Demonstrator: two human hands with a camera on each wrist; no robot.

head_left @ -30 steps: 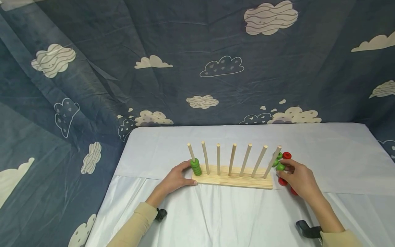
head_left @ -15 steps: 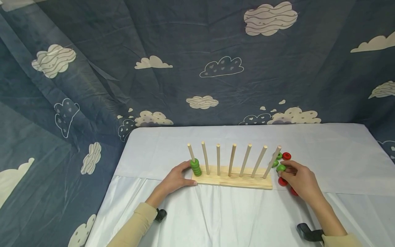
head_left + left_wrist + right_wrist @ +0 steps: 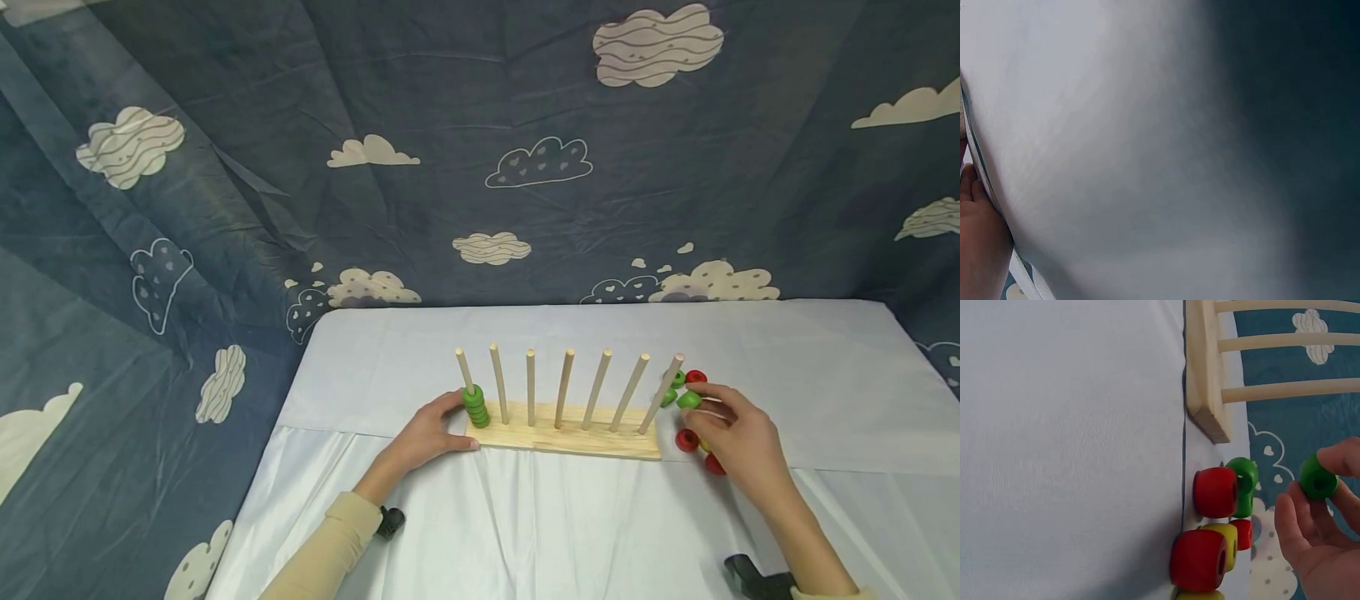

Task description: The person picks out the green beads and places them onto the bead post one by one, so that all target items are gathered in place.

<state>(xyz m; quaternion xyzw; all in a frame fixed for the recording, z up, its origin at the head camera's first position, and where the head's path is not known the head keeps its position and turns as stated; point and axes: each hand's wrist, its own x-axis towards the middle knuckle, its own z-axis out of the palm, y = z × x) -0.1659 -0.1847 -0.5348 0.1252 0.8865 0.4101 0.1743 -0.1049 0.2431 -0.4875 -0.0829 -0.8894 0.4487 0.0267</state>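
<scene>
A pale wooden peg board (image 3: 585,445) with several upright pegs stands on the white cloth. Several green beads (image 3: 476,406) are stacked on its leftmost peg. My left hand (image 3: 423,433) holds the board's left end, thumb along the front edge and fingers behind; its edge shows in the left wrist view. Right of the board, my right hand (image 3: 738,433) pinches a green bead (image 3: 1319,478) between thumb and fingertips, its hole visible in the right wrist view. That bead is raised above the cloth, and loose beads lie beneath the hand.
Loose beads lie by the board's right end: red beads (image 3: 1215,492), green beads (image 3: 1242,477) and yellow beads (image 3: 1229,545), some partly hidden by my right hand in the head view. A dark cloud-print curtain (image 3: 420,208) hangs behind the white-covered table (image 3: 840,367).
My right hand has shifted slightly right and away from me, carrying the pinched green bead. A red bead in front now shows more fully. The left hand and board stay almost still.
</scene>
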